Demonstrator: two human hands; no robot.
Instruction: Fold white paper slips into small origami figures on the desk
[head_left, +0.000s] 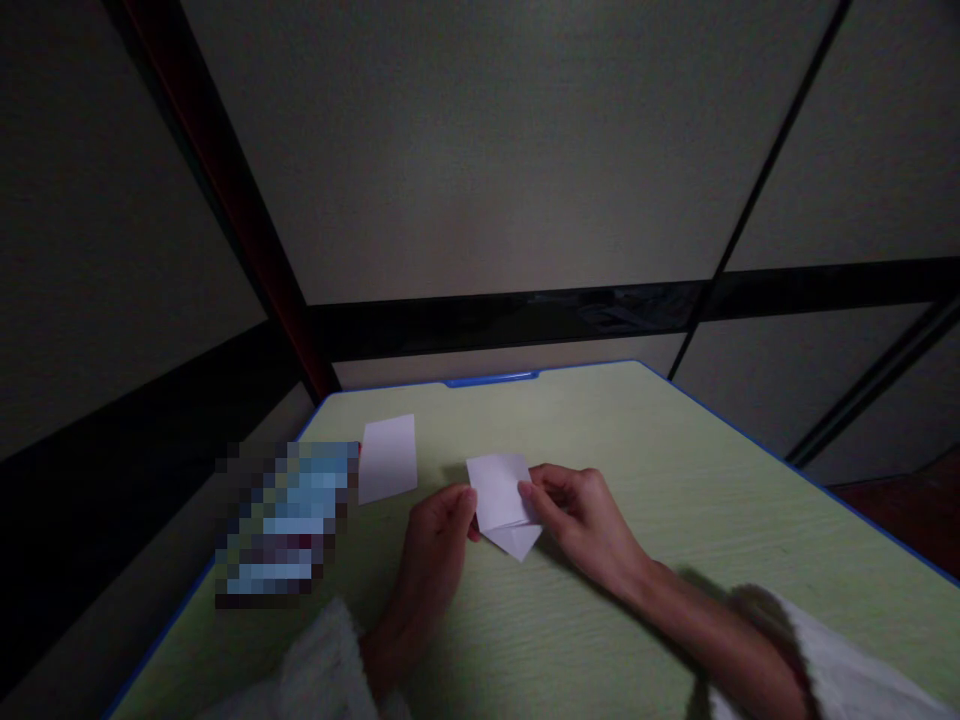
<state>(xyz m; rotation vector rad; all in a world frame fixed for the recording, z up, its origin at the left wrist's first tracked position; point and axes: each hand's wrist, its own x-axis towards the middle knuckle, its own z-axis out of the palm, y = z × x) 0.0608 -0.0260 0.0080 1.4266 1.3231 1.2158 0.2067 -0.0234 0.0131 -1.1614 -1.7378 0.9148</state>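
A small folded white paper is held just above a pale green table. My left hand pinches the paper's left edge with closed fingers. My right hand grips its right edge between thumb and fingertips. Both wrists wear fuzzy white sleeves. A second white sheet lies flat on the table to the left, apart from both hands.
A blurred-out blue and white object lies at the table's left edge. The table has a blue rim with a blue handle at the far side. Dim panelled walls with dark frames stand behind and to both sides.
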